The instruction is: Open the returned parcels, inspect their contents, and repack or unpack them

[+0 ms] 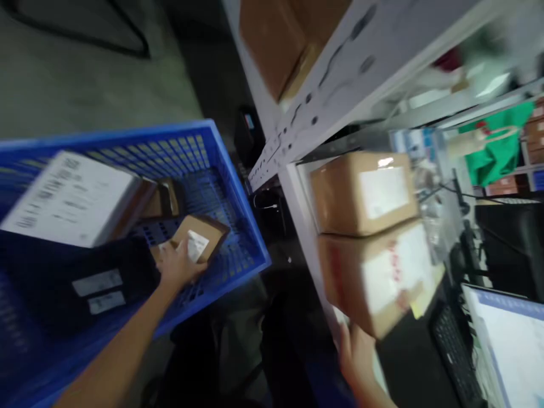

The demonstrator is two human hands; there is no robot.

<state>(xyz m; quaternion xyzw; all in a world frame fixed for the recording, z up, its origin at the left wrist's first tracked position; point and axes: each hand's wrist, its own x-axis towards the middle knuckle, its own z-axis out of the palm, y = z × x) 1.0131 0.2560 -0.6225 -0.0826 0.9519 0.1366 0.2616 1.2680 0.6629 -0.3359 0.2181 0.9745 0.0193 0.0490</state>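
My left hand (176,265) reaches into a blue plastic crate (229,164), its fingers wrapped round a small cardboard box (211,231) with a white label. Beside it in the crate lie a large white printed box (72,198), a dark package (46,294) with two white labels, and another brown box (155,201). On the right, my right hand (357,354) rests at the white table's edge, fingers stretched out, close against the lower of two stacked cardboard boxes (344,277). The upper box (335,192) carries a white label. Motion blurs the picture.
A perforated white metal beam (335,79) runs diagonally between crate and table, with a cardboard box (272,45) above it. A keyboard (457,351), a bright screen (510,340) and a green cloth (493,147) are at the right. Dark floor lies below.
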